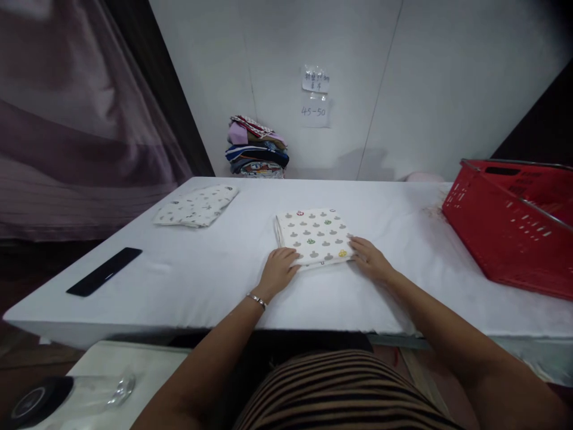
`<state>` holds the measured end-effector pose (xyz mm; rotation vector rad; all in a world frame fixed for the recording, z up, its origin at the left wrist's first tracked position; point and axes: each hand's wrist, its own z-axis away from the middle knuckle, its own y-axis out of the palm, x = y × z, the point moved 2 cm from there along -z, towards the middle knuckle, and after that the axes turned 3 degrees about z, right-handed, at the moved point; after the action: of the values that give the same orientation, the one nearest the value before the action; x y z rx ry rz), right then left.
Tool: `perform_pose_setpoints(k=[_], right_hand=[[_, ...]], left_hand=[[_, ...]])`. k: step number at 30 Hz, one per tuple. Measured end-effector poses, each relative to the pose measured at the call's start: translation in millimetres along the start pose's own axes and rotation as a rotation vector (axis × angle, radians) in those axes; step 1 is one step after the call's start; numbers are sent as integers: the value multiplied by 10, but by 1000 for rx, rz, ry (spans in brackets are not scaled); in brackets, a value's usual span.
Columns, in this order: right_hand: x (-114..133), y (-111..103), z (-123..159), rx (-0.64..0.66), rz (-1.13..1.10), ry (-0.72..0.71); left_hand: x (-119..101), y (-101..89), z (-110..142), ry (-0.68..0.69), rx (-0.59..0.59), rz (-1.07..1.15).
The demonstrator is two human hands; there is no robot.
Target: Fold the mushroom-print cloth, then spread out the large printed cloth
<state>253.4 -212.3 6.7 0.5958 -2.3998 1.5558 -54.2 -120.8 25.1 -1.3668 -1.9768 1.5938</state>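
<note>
The white table [215, 275] stretches across the scene, with a pinkish curtain [67, 119] to its left. A red basket [505, 233] stands on the table's right part. A clothes pile [257, 149] rises at the far edge, left of centre. The folded cloth [316, 236], printed with mushrooms, lies flat mid-table between the 2 hands; a patterned rag [197, 206] lies far left. At near left are a black slab [105, 272] on the table and, lower, a clear bottle [92, 391]. The left hand [278, 269] rests on the cloth's near left corner, the right hand [369, 258] on its right edge; whether either pinches it, I cannot tell. 2 notes [316, 111] hang on the far wall, the lower reading "45-50". A bracelet [256, 300] circles the left wrist.
</note>
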Motion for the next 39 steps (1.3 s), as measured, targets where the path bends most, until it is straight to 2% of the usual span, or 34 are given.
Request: perform_pose_setpoints(k=[4,14,20,27,32,35,37,39], right_hand=[[-23,31,-22,61,91,35],[23,125,-100,49,220,404],[-34,120,-44,113,287,438],[-106,174,-33,133,312,364],[-181,129,-37,158,265,348],[-73,84,-58,51,262,196],[133,88,-104,-57,253,21],[409,150,-177,-108,239,-128]], left_hand=[[-57,10,-2,32,16,-77],[-179,94,-22,-107,-30,-150],[-214,117,28,-131,-9,-219],[-259,122,170,-127,-62,-210],[-289,108,342,-169,-65,-135],[-310,116,425,-226,-58,-73],[-321,122,460,-262,-74,-1],[-323,127,481,-277,-127,88]])
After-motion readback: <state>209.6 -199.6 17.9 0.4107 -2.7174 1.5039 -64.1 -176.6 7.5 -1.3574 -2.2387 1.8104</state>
